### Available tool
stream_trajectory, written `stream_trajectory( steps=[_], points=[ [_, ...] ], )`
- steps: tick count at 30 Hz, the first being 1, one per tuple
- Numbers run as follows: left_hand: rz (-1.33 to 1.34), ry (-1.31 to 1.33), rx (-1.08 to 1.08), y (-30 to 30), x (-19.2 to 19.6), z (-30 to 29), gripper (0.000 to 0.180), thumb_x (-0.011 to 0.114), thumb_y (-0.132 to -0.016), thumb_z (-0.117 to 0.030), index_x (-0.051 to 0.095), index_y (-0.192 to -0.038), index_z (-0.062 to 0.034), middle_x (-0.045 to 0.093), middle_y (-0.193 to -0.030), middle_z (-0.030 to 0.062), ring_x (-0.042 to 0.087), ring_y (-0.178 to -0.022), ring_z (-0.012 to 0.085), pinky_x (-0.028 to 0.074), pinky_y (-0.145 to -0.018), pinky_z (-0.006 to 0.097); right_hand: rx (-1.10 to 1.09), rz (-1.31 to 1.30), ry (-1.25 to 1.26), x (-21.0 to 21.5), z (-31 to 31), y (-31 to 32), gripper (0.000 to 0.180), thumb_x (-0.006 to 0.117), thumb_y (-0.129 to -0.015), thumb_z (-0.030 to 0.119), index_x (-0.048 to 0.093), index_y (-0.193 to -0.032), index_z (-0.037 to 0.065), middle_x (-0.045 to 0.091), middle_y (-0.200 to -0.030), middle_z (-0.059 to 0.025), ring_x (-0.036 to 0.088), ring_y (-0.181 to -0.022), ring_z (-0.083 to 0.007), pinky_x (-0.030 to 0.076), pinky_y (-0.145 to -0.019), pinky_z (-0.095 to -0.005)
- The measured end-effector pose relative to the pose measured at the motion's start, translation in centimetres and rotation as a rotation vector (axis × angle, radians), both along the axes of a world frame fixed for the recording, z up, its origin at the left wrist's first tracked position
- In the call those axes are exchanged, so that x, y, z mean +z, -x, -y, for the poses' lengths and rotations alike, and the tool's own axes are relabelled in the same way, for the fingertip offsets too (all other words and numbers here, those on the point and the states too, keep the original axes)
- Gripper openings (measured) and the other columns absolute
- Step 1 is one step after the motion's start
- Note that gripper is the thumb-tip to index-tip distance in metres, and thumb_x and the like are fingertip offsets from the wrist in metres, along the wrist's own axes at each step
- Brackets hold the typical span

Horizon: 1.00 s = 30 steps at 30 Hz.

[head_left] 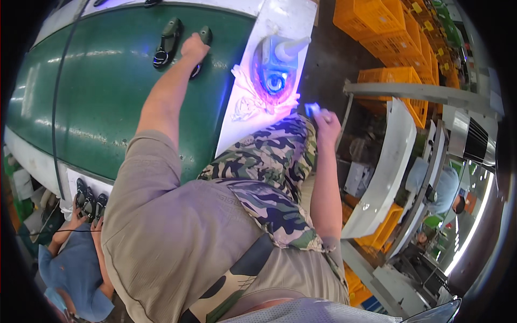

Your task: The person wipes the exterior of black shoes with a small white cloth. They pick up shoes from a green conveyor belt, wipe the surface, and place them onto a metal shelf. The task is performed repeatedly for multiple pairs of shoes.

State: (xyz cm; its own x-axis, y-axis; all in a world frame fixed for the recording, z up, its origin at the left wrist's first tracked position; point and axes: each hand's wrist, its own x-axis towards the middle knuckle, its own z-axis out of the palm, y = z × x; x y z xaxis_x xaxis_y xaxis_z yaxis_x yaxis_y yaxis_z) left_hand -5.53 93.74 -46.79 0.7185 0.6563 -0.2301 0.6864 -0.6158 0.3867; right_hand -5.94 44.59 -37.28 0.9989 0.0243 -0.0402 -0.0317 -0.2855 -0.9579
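On the green belt [107, 102], my left hand [194, 48] is closed around a dark shoe [196, 70] with an olive-green shoe last in it. Much of that shoe is hidden under the hand. Just left of it lies a second dark shoe [161, 56], also on a green last. My right hand [327, 127] is raised beside the camouflage apron [264, 156], its fingers closed on a small pale thing [312, 109] lit blue. Its kind does not show clearly.
A white ledge [229, 126] beside the belt carries a bluish container [277, 67] under violet light and a crumpled white cloth [246, 107]. Orange crates [371, 19] and a metal frame [420, 91] stand at right. A co-worker in blue [75, 264] handles dark shoes [89, 198] at lower left.
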Motion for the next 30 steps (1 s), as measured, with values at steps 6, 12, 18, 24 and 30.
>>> stream_trajectory(
  steps=[6, 12, 18, 24, 30],
  points=[
    [0.070, -0.029, -0.918, 7.3, -0.9, 0.8, 0.038, 0.067, -0.067, -0.002, 0.061, -0.104, -0.0097, 0.067, -0.097, 0.0177, 0.064, -0.095, 0.0385, 0.051, -0.082, 0.048, 0.276, 0.391, 0.407, -1.5, -7.7, -2.8, 0.016, 0.077, -0.071, 0.006, 0.064, -0.079, 0.004, 0.064, -0.077, -0.0109, 0.064, -0.075, -0.0265, 0.052, -0.073, -0.0358],
    [-0.204, 0.176, -1.152, 16.4, 4.3, 2.9, 0.042, 0.070, -0.065, -0.007, 0.063, -0.106, -0.0056, 0.063, -0.115, 0.0121, 0.055, -0.118, 0.0298, 0.036, -0.110, 0.048, 0.432, 0.603, 0.710, -2.3, -11.5, -4.0, 0.013, 0.075, -0.069, 0.009, 0.065, -0.075, 0.006, 0.065, -0.078, -0.0126, 0.065, -0.076, -0.0338, 0.052, -0.069, -0.0437],
    [-0.002, -0.162, -0.336, 18.7, 0.9, 6.6, 0.094, 0.085, -0.067, -0.032, 0.037, -0.140, 0.0005, 0.053, -0.134, 0.0241, 0.052, -0.126, 0.0360, 0.043, -0.105, 0.045, 0.507, 0.692, 0.831, -3.5, -12.6, -4.2, 0.010, 0.072, -0.068, 0.008, 0.062, -0.071, 0.008, 0.061, -0.072, -0.0122, 0.063, -0.069, -0.0323, 0.050, -0.062, -0.0452],
    [-0.358, 0.194, -0.165, 17.0, 3.3, 4.6, 0.083, 0.085, -0.064, -0.044, 0.055, -0.123, 0.0063, 0.068, -0.106, 0.0249, 0.068, -0.099, 0.0367, 0.055, -0.087, 0.043, 0.538, 0.680, 0.866, -2.4, -12.0, -3.9, 0.008, 0.067, -0.070, 0.014, 0.064, -0.077, 0.012, 0.064, -0.081, -0.0070, 0.062, -0.082, -0.0301, 0.043, -0.074, -0.0451],
    [-0.392, 0.517, -0.001, 18.1, -1.3, -0.3, 0.078, 0.087, -0.059, -0.048, 0.066, -0.104, 0.0113, 0.070, -0.100, 0.0226, 0.070, -0.091, 0.0324, 0.056, -0.080, 0.042, 0.519, 0.586, 0.863, -2.5, -11.6, -4.0, 0.007, 0.068, -0.073, 0.013, 0.063, -0.074, 0.008, 0.064, -0.071, -0.0150, 0.067, -0.070, -0.0315, 0.050, -0.061, -0.0462]
  ],
)
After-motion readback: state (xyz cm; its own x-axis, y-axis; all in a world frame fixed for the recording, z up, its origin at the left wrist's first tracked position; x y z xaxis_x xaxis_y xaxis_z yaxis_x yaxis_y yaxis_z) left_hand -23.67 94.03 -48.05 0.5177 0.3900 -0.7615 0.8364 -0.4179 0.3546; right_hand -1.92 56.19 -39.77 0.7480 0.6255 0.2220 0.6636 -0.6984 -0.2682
